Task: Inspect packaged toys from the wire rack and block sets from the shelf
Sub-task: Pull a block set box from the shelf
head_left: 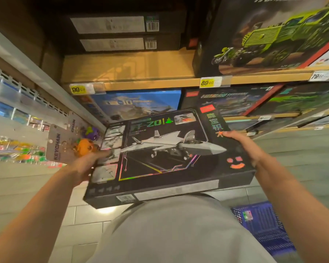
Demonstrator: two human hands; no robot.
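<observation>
Left hand [87, 164] grips the left short edge of the jet block set box [165, 154], thumb on the printed face, other fingers wrapped under, out of my view. Right hand [249, 149] holds the right edge the same way: thumb lying along the top face near the corner, fingers curled around the side. The box sits flat between both hands, face up, tilted slightly with the far right corner higher, held just in front of the person's torso.

Box art shows a grey fighter jet on a black background, with an orange smiley mark close to the right hand. A white label strip runs along the near side.

Just beyond the left hand hang the keychain cards [65, 141] — grey backing printed "KEYCHAIN", with an orange pumpkin-like figure and a purple one behind it. I think they hang on the wire rack [17, 103], but that side is too blurred to confirm.

Ahead of both hands is the wooden shelf [160, 82], yellow price tags [207, 82] clipped on its front edge. A blue helicopter box [137, 105] stands under it, directly behind the held box; a dark box stands beside it to the right. Up and beyond the right hand is the green truck set box [264, 38] on the shelf top. Two dark boxes with barcodes [122, 33] are stacked far back above.

Below the right forearm — a blue basket [262, 228] on the tiled floor.
</observation>
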